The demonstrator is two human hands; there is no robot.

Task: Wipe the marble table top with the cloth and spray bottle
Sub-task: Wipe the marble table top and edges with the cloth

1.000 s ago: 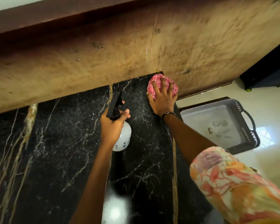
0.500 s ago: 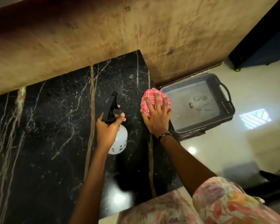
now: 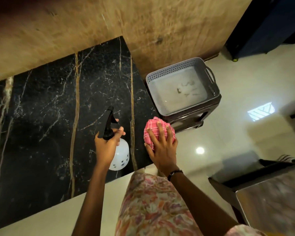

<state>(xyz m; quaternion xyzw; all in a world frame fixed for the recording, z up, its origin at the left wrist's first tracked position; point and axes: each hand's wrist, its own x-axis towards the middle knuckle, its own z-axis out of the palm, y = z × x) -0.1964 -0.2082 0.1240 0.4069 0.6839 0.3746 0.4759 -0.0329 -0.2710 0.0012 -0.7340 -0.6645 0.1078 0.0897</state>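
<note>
The black marble table top (image 3: 46, 120) with white and gold veins fills the left half of the view. My right hand (image 3: 162, 149) presses a bunched pink checked cloth (image 3: 152, 127) at the table's right edge, near the front corner. My left hand (image 3: 107, 145) grips a white spray bottle (image 3: 120, 155) by its black trigger head, held just above the marble to the left of the cloth. The nozzle points away from me.
A brown stone wall (image 3: 109, 26) backs the table. A grey perforated basket (image 3: 182, 87) sits on a dark stand right of the table. Glossy cream floor (image 3: 228, 137) lies to the right, with dark furniture (image 3: 266, 24) at top right and a chair (image 3: 262, 193) at bottom right.
My right hand has dragged the cloth from the back corner by the wall along the right edge toward the front. My left hand with the bottle has drawn back alongside it.
</note>
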